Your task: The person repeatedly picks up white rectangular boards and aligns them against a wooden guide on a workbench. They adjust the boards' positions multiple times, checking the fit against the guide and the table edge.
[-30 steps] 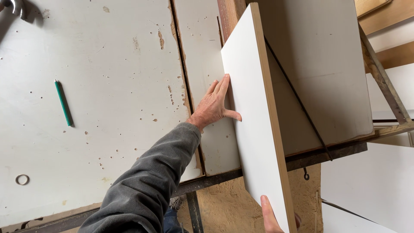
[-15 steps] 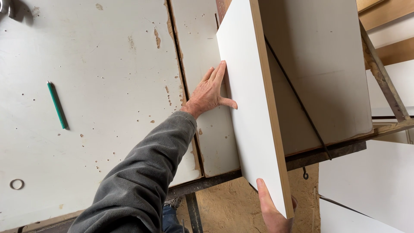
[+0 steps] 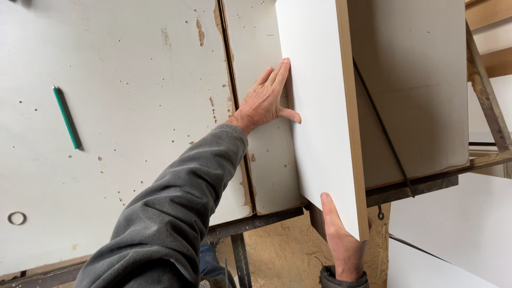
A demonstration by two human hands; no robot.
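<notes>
Fingers (image 3: 274,80) of the left hand (image 3: 265,101) are lying flat and close together against the left edge of the white board (image 3: 320,117), with the thumb spreading out onto its face. Fingers of the right hand (image 3: 341,242) are wrapping the board's near bottom corner from underneath, thumb showing on the white face. That board is standing on edge on the scuffed white worktable (image 3: 133,96), tilting. Well left of the board, a green pencil (image 3: 67,117) is lying on the tabletop, and a small metal ring (image 3: 16,217) farther left, near the table's edge.
</notes>
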